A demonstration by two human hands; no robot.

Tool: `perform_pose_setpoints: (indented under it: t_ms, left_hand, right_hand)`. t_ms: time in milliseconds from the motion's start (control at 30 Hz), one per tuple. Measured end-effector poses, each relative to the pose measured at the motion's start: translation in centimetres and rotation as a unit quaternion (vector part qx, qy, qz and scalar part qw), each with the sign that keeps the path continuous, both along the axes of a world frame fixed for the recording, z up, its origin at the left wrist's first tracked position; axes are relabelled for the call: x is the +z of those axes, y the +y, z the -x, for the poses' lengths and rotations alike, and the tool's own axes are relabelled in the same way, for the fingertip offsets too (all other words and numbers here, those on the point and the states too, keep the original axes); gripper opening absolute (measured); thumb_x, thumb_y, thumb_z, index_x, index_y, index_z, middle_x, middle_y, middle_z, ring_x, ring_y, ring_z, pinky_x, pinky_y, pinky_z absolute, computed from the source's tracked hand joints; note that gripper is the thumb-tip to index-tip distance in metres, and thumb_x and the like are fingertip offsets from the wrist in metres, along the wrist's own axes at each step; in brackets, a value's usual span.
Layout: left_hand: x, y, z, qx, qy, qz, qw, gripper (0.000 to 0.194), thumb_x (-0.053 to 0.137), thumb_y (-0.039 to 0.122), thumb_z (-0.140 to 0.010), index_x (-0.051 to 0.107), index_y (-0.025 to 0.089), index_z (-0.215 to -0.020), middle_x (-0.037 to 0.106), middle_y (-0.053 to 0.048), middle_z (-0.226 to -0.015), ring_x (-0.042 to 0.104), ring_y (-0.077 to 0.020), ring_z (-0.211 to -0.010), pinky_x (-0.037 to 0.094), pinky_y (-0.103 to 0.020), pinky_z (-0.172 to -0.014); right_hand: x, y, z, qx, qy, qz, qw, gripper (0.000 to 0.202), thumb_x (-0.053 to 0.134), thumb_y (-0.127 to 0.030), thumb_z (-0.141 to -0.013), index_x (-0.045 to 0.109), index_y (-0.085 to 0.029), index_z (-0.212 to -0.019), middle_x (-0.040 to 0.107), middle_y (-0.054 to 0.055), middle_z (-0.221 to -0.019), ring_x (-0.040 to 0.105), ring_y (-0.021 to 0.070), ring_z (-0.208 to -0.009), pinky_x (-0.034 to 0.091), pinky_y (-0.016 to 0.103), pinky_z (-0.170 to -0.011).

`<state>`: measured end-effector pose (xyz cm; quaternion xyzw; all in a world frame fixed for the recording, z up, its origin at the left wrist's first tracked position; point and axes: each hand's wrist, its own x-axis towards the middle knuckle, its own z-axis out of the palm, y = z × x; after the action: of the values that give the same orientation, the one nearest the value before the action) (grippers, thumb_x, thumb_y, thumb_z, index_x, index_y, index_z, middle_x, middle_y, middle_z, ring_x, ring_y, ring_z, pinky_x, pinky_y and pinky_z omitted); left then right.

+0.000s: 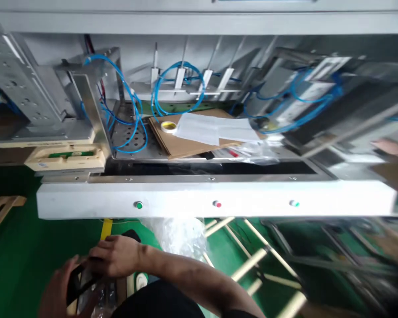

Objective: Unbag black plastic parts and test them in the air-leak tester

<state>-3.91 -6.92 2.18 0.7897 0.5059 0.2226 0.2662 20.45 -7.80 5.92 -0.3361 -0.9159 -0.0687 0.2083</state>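
At the lower left, my right hand reaches across from the right, its fingers curled over a black object whose kind I cannot make out. My left hand, blurred, grips the same object from its left side. Below the hands lie clear plastic bags, partly hidden by my fingers and arm.
Ahead runs the machine's white front rail with green and red buttons. Behind it are cardboard sheets, white paper, a tape roll and blue air hoses. A pale-tubed frame stands below right.
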Motion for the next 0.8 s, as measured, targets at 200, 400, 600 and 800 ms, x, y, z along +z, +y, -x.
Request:
perform_pose_setpoints:
  t_ms: [200, 400, 600, 800]
  left_hand:
    - [-3.6, -1.9, -2.4, -0.168, 0.019, -0.056, 0.984, 0.054, 0.064, 0.062, -0.088, 0.07, 0.027, -0.129, 0.076, -0.012, -0.128, 0.073, -0.0374, -0.116, 0.064, -0.046, -0.087]
    - [-3.7, -1.9, -4.4, -0.116, -0.014, -0.052, 0.992, 0.062, 0.06, 0.064, -0.092, 0.061, 0.023, -0.138, 0.074, -0.017, -0.127, 0.073, -0.0375, -0.114, 0.063, -0.05, -0.092]
    - [0.0, -1.3, -8.9, -0.054, -0.007, -0.025, 0.998, 0.074, 0.062, 0.072, -0.088, 0.057, 0.028, -0.147, 0.068, -0.013, -0.138, 0.068, -0.0402, -0.124, 0.064, -0.05, -0.09]
    - [4.9, -0.2, -16.3, -0.084, -0.078, -0.076, 0.99, 0.059, 0.066, 0.055, -0.095, 0.058, 0.028, -0.147, 0.069, -0.011, -0.138, 0.067, -0.0332, -0.128, 0.057, -0.046, -0.108]
  right_hand:
    - [0.1, -7.6, -4.1, -0.111, 0.017, 0.052, 0.992, 0.039, 0.065, -0.045, -0.101, 0.068, -0.018, -0.128, 0.074, 0.008, -0.116, 0.068, 0.0196, -0.105, 0.053, 0.035, -0.087]
    - [-2.2, -12.3, -11.1, -0.472, 0.141, 0.003, 0.87, 0.036, 0.062, -0.033, -0.102, 0.067, -0.021, -0.135, 0.073, 0.014, -0.127, 0.062, 0.027, -0.127, 0.052, 0.045, -0.103]
    - [-3.4, -12.4, -19.6, -0.534, 0.041, 0.064, 0.842, 0.06, 0.067, -0.04, -0.099, 0.053, -0.023, -0.155, 0.052, 0.017, -0.161, 0.039, 0.0343, -0.154, 0.035, 0.057, -0.123]
    - [-3.1, -11.7, -22.8, -0.483, 0.055, 0.093, 0.869, 0.068, 0.065, -0.05, -0.099, 0.045, -0.027, -0.16, 0.05, 0.014, -0.163, 0.036, 0.0335, -0.157, 0.032, 0.057, -0.126]
